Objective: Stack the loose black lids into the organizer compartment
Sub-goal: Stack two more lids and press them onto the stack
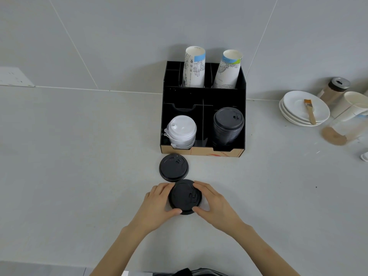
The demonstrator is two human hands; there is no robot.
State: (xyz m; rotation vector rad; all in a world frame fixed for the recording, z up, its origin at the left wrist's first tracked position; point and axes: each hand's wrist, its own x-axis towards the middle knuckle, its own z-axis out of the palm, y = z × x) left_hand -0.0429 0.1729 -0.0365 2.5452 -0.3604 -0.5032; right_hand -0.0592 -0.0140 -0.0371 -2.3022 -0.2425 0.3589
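A black lid (185, 196) lies on the grey counter close to me. My left hand (157, 204) grips its left edge and my right hand (215, 204) grips its right edge, thumbs at the near rim. A second loose black lid (173, 167) rests flat just beyond it, in front of the black organizer (203, 94). In the organizer's front right compartment stands a tall stack of black lids (228, 126). A stack of white lids (181, 130) fills the front left compartment.
Two stacks of paper cups (194, 67) (227, 69) lean in the organizer's rear slots. At the right are stacked white plates (294, 114) with a brush (309, 110), a shaker jar (334, 89) and a white cup (352, 104). A wall stands behind.
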